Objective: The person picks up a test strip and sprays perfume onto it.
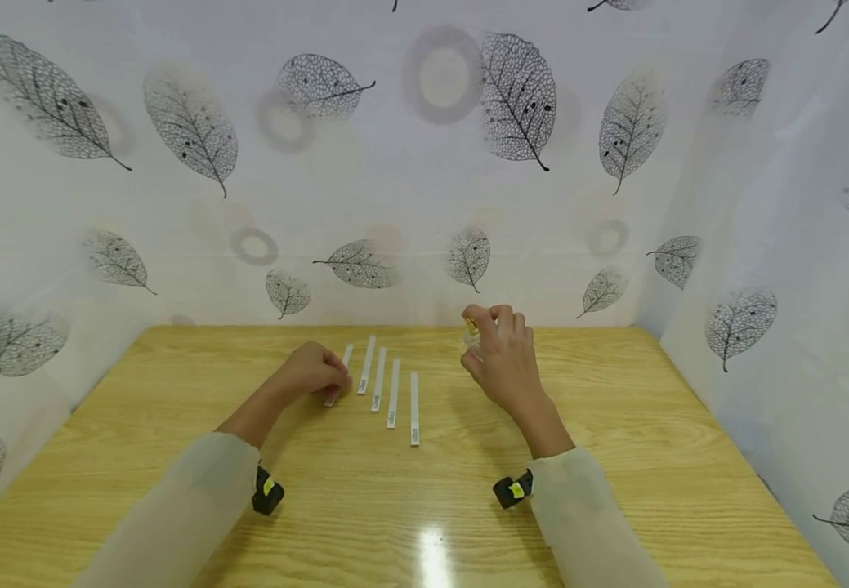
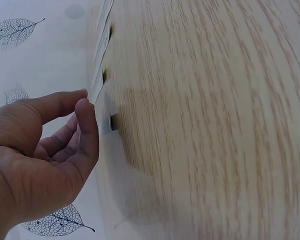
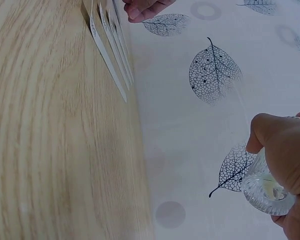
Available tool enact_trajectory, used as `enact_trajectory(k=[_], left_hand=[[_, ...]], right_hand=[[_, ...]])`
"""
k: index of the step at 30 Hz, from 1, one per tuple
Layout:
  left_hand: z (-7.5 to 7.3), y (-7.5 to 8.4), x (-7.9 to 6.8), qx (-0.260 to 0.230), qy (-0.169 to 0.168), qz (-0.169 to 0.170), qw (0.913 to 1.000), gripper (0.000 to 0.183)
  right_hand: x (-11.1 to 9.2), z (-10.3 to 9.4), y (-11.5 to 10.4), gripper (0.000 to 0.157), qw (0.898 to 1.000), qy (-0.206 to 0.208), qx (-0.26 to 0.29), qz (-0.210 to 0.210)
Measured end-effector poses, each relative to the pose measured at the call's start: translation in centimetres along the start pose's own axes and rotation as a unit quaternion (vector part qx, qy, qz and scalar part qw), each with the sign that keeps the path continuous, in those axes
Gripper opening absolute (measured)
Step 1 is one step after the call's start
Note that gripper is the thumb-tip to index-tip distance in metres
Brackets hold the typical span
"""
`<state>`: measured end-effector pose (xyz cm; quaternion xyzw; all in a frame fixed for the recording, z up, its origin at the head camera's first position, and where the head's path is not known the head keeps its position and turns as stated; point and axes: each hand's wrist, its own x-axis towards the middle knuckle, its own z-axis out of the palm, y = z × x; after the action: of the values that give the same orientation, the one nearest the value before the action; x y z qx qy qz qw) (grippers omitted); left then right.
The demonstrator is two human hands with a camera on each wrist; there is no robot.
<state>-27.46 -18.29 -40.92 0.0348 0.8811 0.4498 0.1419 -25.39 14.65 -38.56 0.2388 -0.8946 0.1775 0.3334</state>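
Several narrow white paper strips with small dark print at their near ends lie in a slanting row on the wooden table. My left hand (image 1: pixel 317 371) is over the leftmost paper strip (image 1: pixel 347 355) and covers its middle. In the left wrist view, the left hand's thumb and index finger nearly meet, with nothing visible between them. The nearest strip on the right of the row (image 1: pixel 414 408) lies apart from both hands. My right hand (image 1: pixel 505 359) holds a clear ribbed-glass perfume bottle (image 3: pixel 267 192) with a gold-coloured top, index finger over the top. The fingers hide part of the bottle.
The wood-grain table (image 1: pixel 365 506) runs back to a white curtain (image 1: pixel 409 188) printed with dark leaves, which also hangs along both sides. A black wrist camera (image 1: pixel 268 490) sits on the left wrist and another black camera (image 1: pixel 512 490) on the right.
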Motion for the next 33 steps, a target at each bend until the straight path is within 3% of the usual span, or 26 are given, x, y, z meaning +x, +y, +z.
enact_trajectory(k=[13, 27, 33], left_hand=[[1.7, 0.9, 0.8, 0.011, 0.006, -0.011, 0.9999, 0.011], [3.1, 1.4, 1.1, 0.070, 0.075, -0.036, 0.9941, 0.018], [3.4, 1.6, 0.9, 0.057, 0.084, -0.034, 0.9943, 0.018]], right_hand=[[0.0, 0.2, 0.2, 0.060, 1.000, 0.007, 0.000, -0.003], [0.2, -0.2, 0.3, 0.060, 1.000, 0.005, 0.001, -0.002], [0.1, -0.3, 0.5, 0.059, 1.000, -0.001, -0.001, 0.005]])
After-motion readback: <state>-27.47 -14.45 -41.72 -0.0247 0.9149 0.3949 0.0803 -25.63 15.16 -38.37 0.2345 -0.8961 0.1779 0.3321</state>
